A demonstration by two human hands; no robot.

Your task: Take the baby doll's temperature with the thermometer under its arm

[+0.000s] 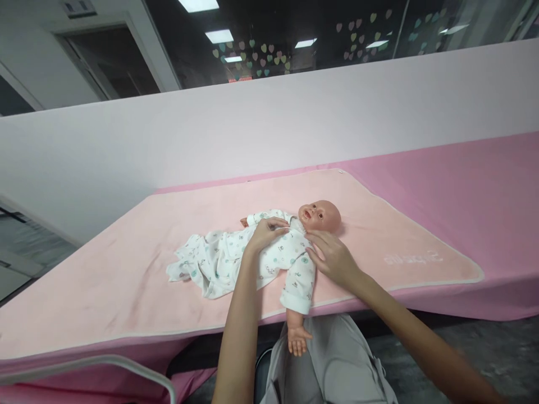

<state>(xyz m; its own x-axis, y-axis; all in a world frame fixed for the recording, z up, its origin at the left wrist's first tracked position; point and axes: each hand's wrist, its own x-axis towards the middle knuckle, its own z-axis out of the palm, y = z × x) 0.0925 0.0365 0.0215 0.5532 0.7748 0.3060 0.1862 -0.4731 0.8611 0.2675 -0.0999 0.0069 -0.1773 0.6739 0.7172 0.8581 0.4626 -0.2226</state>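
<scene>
1. In the centre, a doll (pixel 278 259) lies on its back, head toward the right, in a white printed outfit (pixel 225 252).
2. The left hand (pixel 267 233) rests at the outfit's neckline; its exact grip is too small to tell.
3. The right hand (pixel 334 257) touches the collar and shoulder below the doll's chin.
4. One doll arm extends past the table edge at lower centre, above grey trousers (pixel 341 365).
5. Beneath the doll spreads a peach mat (pixel 138 241), over pink cloth (pixel 475 196) at right.
6. A white partition (pixel 269 132) crosses behind; heart stickers (pixel 264 48) dot the dark glass above.
</scene>
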